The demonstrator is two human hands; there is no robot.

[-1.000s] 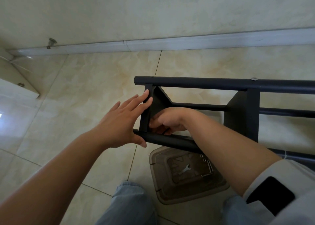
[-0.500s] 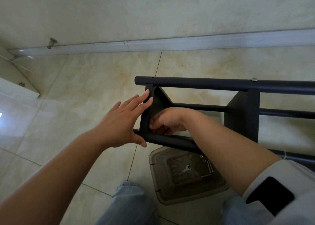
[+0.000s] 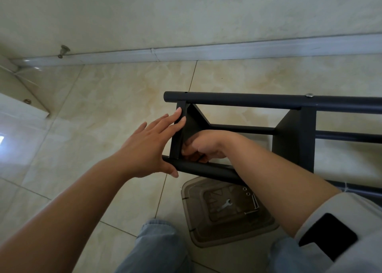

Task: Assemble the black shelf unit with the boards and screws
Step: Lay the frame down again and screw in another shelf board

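Note:
The black shelf unit (image 3: 248, 100) lies on its side on the tiled floor, its round tubes running left to right. A black end board (image 3: 193, 126) stands between the far tube and the near tube (image 3: 206, 168). My left hand (image 3: 148, 146) lies flat with straight fingers against the board's outer face, thumb touching the near tube. My right hand (image 3: 203, 145) reaches inside the frame, fingers curled at the board's lower corner; what they hold is hidden. A second black board (image 3: 293, 140) stands further right, with a silver screw head (image 3: 309, 95) in the far tube above it.
A translucent brown plastic lid (image 3: 227, 229) lies on the floor under my right forearm, holding a small wrench (image 3: 224, 204), long screws (image 3: 255, 201) and nuts. My knees in jeans are at the bottom edge. The wall and baseboard (image 3: 206, 51) run behind the frame.

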